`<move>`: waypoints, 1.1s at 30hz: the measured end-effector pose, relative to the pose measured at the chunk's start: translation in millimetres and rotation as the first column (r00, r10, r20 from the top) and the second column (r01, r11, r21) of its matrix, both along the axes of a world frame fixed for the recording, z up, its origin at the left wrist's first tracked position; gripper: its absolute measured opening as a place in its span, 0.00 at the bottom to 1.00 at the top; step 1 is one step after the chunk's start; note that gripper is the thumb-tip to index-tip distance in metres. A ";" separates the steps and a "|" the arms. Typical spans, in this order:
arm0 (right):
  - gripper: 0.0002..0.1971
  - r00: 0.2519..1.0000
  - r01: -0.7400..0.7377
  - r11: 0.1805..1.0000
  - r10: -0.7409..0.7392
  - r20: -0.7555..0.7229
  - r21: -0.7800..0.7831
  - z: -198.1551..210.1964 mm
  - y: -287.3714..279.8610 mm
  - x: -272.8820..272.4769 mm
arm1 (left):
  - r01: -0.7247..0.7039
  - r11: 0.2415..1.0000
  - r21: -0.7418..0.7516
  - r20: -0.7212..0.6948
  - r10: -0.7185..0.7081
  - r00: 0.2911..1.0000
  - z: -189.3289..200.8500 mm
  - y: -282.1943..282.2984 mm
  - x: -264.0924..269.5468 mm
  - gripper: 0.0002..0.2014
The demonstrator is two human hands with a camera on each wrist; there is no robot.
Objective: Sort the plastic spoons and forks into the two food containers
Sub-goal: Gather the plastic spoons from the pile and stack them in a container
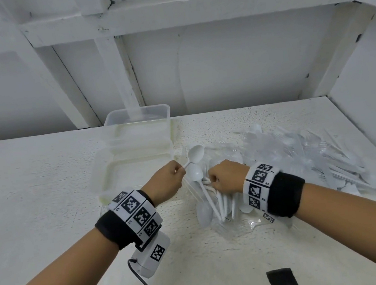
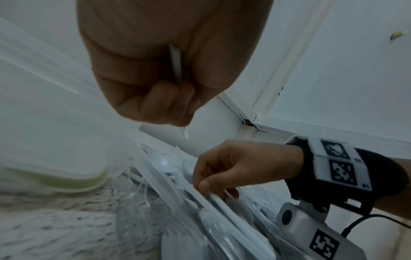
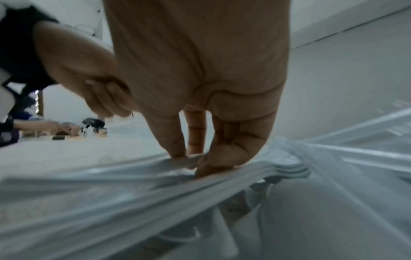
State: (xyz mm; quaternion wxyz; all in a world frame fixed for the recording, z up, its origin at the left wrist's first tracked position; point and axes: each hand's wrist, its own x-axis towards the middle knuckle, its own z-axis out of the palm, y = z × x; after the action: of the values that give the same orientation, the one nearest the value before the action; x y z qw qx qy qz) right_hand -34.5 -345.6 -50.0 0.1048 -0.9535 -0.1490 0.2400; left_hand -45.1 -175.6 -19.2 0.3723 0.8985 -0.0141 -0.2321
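1. The white table (image 1: 46,197) carries everything.
2. A heap of plastic cutlery (image 1: 303,151) spreads across its right side.
3. Two clear food containers (image 1: 135,149) stand back to back, left of the heap.
4. The right hand (image 1: 227,176) reaches into the heap, fingertips (image 3: 213,163) pinching what look like spoon handles; blur hides which.
5. The left hand (image 1: 165,181) is clenched on one white spoon (image 1: 194,154), held beside the nearer container.

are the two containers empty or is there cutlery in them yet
Empty: both containers show bare bottoms in the head view.
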 end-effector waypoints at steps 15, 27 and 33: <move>0.06 0.861 0.466 0.740 -0.505 -0.057 0.485 4.8 -36.0 -6.3 | -0.042 0.997 -0.061 -0.048 0.039 0.998 -27.6 -25.5 -6.6 0.07; 0.11 0.871 0.460 0.844 -0.489 0.043 0.276 7.3 -35.9 -12.9 | 0.036 0.965 0.259 0.070 -0.056 0.996 -52.9 -42.1 0.5 0.19; 0.16 0.917 0.396 0.890 -0.393 -0.061 0.226 -4.2 -29.3 -21.9 | -0.032 0.986 0.161 0.106 0.015 0.994 -38.3 -34.5 1.0 0.17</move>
State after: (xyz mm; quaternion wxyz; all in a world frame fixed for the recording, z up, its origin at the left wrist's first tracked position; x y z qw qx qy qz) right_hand -56.4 -374.9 -54.2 0.2640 -0.9431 0.0212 0.2009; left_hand -44.1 -210.1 -57.4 0.2992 0.9369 -0.0038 -0.1808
